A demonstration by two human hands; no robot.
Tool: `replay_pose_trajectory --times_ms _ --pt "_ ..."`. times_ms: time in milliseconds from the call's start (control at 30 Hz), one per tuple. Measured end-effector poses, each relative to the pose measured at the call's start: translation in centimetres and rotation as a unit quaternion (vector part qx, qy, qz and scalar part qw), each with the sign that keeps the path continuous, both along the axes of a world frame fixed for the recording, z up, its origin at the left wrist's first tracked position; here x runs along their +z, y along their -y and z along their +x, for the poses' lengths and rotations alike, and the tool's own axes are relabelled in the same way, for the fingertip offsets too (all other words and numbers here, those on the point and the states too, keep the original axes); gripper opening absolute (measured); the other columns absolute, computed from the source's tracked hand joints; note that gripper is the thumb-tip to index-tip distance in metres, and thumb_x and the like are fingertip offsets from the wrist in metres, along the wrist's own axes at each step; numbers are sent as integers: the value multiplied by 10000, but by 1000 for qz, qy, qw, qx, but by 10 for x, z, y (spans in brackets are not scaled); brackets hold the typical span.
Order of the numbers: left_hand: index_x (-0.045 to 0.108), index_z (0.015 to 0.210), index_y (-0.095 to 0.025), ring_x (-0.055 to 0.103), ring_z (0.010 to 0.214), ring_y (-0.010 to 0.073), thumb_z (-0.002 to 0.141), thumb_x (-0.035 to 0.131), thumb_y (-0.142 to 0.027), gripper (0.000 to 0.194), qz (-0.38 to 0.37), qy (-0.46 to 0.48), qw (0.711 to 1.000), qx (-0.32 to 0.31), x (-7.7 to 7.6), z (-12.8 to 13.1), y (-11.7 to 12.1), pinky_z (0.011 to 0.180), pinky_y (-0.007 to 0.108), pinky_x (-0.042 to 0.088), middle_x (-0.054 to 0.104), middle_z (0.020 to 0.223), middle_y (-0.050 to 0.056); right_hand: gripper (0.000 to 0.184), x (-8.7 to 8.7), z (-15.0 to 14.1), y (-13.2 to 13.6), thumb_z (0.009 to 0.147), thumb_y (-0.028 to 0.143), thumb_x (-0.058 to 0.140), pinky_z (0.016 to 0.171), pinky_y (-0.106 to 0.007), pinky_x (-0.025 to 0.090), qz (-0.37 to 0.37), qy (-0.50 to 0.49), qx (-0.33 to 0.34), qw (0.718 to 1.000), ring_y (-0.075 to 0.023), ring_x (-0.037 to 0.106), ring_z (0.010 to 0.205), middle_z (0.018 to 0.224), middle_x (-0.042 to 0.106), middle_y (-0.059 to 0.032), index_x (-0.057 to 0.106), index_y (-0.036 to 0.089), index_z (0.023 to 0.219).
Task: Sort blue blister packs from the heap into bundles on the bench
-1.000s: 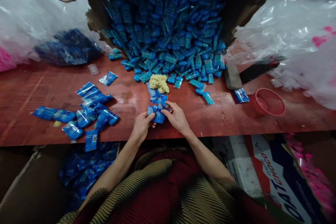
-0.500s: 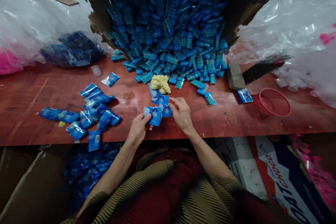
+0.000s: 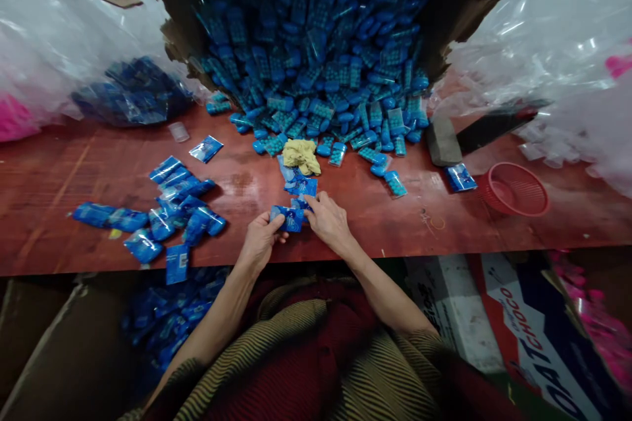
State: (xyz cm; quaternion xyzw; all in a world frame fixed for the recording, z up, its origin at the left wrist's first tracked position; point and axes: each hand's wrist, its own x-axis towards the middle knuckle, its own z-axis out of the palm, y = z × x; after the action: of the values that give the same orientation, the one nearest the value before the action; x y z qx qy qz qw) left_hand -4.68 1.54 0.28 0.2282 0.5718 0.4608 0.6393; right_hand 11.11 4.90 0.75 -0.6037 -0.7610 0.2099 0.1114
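Observation:
My left hand (image 3: 261, 237) pinches a flat blue printed packet (image 3: 286, 219) by its left side, thumb on top. At the packet's upper right edge, my right hand (image 3: 326, 218) has its thumb and fingertips closed on it. Just beyond the fingers, more flat blue packets (image 3: 300, 184) lie on the red table, partly under a crumpled yellow cloth (image 3: 302, 156). To the left is a loose group of filled blue packets (image 3: 170, 210). Small clear bottles with blue caps and blue pellets (image 3: 316, 105) spill from a torn carton ahead.
On the right stand a red plastic basket (image 3: 514, 191) and a grey block (image 3: 443, 143) beside a blue packet (image 3: 460, 177). A clear bag of blue packets (image 3: 133, 95) sits at the back left. Below the table edge are more blue packets (image 3: 170, 319) and a printed carton (image 3: 533, 335).
My right hand has moved left and slightly down, from beside the packet onto its right edge. The packet in my left hand has tipped flatter.

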Motion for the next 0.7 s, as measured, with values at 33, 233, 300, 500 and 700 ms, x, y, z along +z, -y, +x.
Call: replay_pose_trajectory --times_ms 33,233,300,500,700 --pt "550 746 -142 527 428 75 542 776 -373 382 1 12 1000 -3 1 2 -1 399 177 377 616 591 -15 327 2 0 2 900 330 465 759 -336 434 18 7 -8 1000 -237 541 936 1105 569 -100 568 287 1207" --pt "537 674 -144 510 399 80 511 783 -395 388 21 20 1000 3 0 16 -11 370 181 354 586 522 -23 338 2 10 1 891 350 458 785 -307 449 33 -245 -86 965 -180 559 841 1003 616 -74 619 206 1151" --pt "561 676 -135 508 405 74 510 780 -377 366 39 15 999 1 -1 20 -12 381 182 365 586 532 -25 296 -4 11 -1 836 374 514 680 -257 454 -62 -360 -53 929 -135 548 694 829 635 -22 672 184 999" --pt "574 627 -123 486 398 59 517 770 -343 315 39 1 999 2 -2 26 -15 394 177 373 570 510 -29 214 -15 3 0 765 342 551 584 -213 401 -117 -432 -85 890 -102 476 588 607 536 36 595 166 652" --pt "557 618 -136 492 400 73 499 774 -320 308 52 10 999 8 1 33 -21 392 196 408 572 507 -37 187 -3 2 5 831 323 472 618 -213 412 -71 -377 -94 918 -128 512 667 692 572 14 564 196 729"
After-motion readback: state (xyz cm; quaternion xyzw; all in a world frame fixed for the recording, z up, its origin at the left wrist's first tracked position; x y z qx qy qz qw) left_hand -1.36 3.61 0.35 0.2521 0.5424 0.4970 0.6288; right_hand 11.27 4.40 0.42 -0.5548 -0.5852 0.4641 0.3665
